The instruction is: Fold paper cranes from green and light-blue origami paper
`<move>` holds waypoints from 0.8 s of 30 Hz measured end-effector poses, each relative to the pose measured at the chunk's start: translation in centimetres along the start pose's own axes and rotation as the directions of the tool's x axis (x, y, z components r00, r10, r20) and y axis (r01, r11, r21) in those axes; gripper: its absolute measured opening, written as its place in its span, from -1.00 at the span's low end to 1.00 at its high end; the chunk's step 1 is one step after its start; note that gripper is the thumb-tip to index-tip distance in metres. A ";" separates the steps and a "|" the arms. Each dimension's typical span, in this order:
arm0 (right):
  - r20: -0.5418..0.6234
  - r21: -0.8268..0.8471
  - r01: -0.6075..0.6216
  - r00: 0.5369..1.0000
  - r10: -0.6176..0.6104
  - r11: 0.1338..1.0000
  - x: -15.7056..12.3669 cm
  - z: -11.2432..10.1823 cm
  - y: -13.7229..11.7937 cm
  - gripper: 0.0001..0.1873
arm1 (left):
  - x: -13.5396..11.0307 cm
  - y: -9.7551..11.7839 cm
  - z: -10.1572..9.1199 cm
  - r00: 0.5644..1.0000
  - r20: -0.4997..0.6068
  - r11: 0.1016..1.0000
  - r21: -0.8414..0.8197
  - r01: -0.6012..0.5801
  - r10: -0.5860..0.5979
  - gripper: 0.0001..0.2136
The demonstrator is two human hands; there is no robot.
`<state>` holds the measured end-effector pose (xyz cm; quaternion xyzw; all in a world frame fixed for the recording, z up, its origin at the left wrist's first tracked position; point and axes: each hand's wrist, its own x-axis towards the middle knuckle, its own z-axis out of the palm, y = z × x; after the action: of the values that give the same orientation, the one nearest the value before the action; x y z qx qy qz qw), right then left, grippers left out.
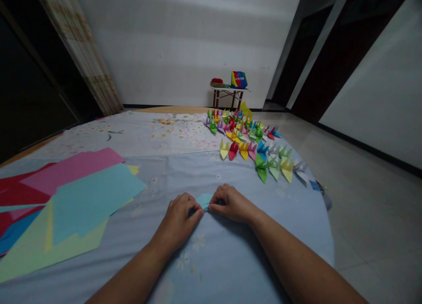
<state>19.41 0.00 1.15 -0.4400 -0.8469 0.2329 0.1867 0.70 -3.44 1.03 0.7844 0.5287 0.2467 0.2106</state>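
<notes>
A small piece of folded light-blue paper (205, 200) lies between my two hands on the blue flowered cloth. My left hand (182, 214) pinches its near left edge between thumb and fingers. On the other side, my right hand (231, 203) grips the paper's right edge in a pinch. The fingers hide part of the folds. Ahead and to the right stand several folded paper cranes (244, 150) in many colours, set in rows.
Large coloured paper sheets (95, 198) lie overlapping on the left of the round table. A patterned white cloth (138, 132) covers its far part. Behind it, a small stand (227, 90) by the wall holds a multicoloured box (239, 79). A curtain (85, 44) hangs at left.
</notes>
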 end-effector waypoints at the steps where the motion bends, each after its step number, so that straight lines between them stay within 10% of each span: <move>1: -0.006 -0.010 -0.011 1.000 0.011 1.000 0.0 0.0 -0.1 -0.83 | 0.0 0.1 0.1 1.000 -0.008 1.000 0.007 0.009 -0.009 -0.84; 24: -0.016 -0.048 -0.052 0.999 0.051 0.998 0.5 0.2 -0.3 -0.84 | -0.2 0.6 0.9 0.991 -0.107 0.987 0.128 0.099 -0.086 -0.85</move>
<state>18.85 0.18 1.16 -0.4677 -0.8393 0.2139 0.1762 1.57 -3.93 0.61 0.7578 0.5899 0.2403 0.1419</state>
